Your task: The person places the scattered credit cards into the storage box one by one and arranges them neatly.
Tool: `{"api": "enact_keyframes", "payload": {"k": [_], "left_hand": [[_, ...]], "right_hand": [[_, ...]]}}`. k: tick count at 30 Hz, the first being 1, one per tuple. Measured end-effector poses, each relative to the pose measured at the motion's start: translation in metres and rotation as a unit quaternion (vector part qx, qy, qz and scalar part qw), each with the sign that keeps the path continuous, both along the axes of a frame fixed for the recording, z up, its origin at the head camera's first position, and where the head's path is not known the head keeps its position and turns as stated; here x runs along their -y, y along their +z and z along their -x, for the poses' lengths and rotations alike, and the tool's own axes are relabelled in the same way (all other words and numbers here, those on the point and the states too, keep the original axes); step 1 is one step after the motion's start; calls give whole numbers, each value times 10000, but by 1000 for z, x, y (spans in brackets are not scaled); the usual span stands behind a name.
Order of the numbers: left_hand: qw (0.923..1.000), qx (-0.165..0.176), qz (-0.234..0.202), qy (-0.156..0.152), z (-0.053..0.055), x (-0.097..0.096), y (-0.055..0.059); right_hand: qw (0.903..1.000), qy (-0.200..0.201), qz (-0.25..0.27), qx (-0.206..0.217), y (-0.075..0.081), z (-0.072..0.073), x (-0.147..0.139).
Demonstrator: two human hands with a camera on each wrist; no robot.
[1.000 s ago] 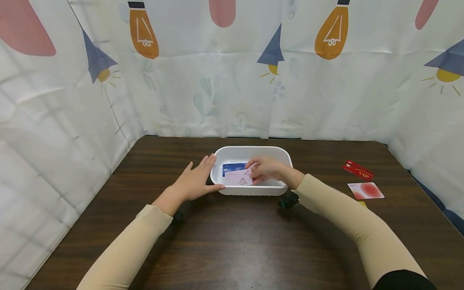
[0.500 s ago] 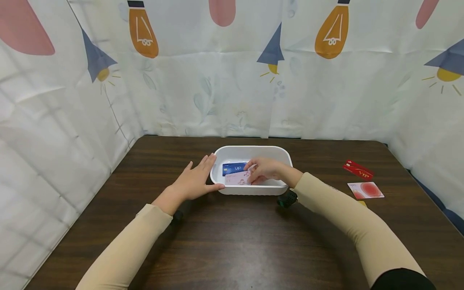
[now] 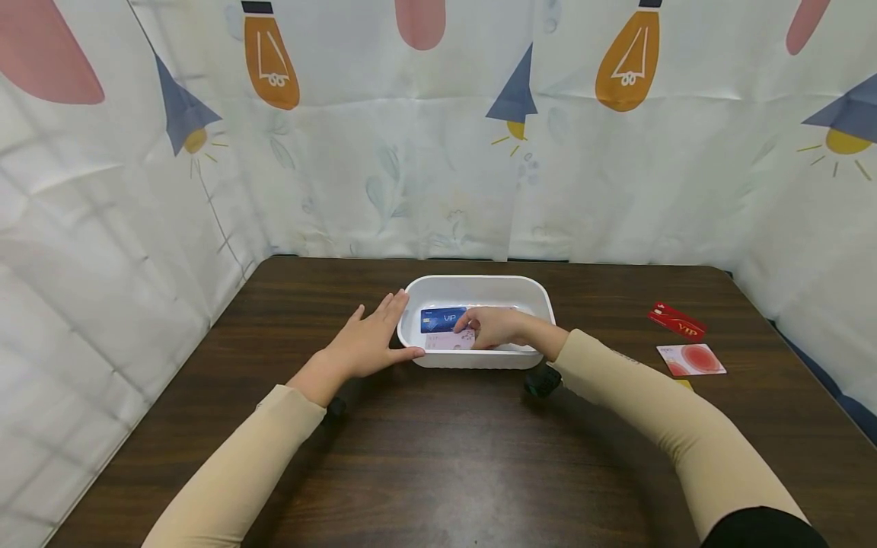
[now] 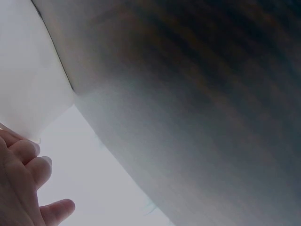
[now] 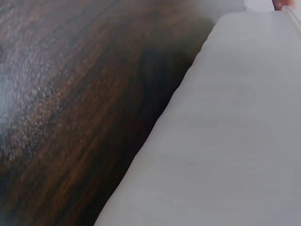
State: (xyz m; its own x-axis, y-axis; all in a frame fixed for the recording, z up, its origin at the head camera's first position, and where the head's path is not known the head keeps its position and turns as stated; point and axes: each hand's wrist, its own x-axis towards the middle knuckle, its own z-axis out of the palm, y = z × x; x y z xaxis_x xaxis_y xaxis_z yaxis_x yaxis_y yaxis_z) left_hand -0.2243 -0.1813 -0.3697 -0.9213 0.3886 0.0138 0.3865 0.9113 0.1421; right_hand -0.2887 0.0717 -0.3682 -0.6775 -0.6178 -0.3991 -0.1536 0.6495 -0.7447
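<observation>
A white plastic bin (image 3: 541, 304) stands on the table, holding a blue VIP card (image 3: 438, 320) and a pale pink card (image 3: 445, 341) in front of it. My left hand (image 3: 366, 341) rests on the bin's left end, fingers straight and spread, thumb by the front rim. Inside the bin, my right hand (image 3: 500, 327) pinches the pink card near its right end with curled fingers, hiding part of it. Behind that hand shows a thin pinkish edge. In the left wrist view, my left fingers (image 4: 40, 169) touch the bin; the right wrist view shows mostly its outer wall (image 5: 225, 117).
To the right on the brown wooden table (image 3: 425, 457) lie a red VIP card (image 3: 677, 321) and a white-and-red card (image 3: 692, 360). A yellow corner (image 3: 685, 384) peeks out beside my right sleeve. A patterned curtain (image 3: 438, 175) surrounds the table.
My right hand has shifted slightly left, fingers lower over the cards. The pink card has come down a little, showing more of the blue card. My left hand stays put.
</observation>
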Motion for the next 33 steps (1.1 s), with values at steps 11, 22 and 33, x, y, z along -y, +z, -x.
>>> {"api": "enact_keyframes", "payload": {"k": [11, 22, 33], "left_hand": [[10000, 12, -23, 12, 0, 0, 1], [10000, 8, -11, 18, 0, 0, 1], [10000, -33, -8, -34, 0, 0, 1]], "right_hand": [[9988, -73, -196, -438, -1, -2, 2], [9790, 302, -685, -1895, 0, -6, 6], [9676, 733, -766, -2290, -1, -7, 9]]}}
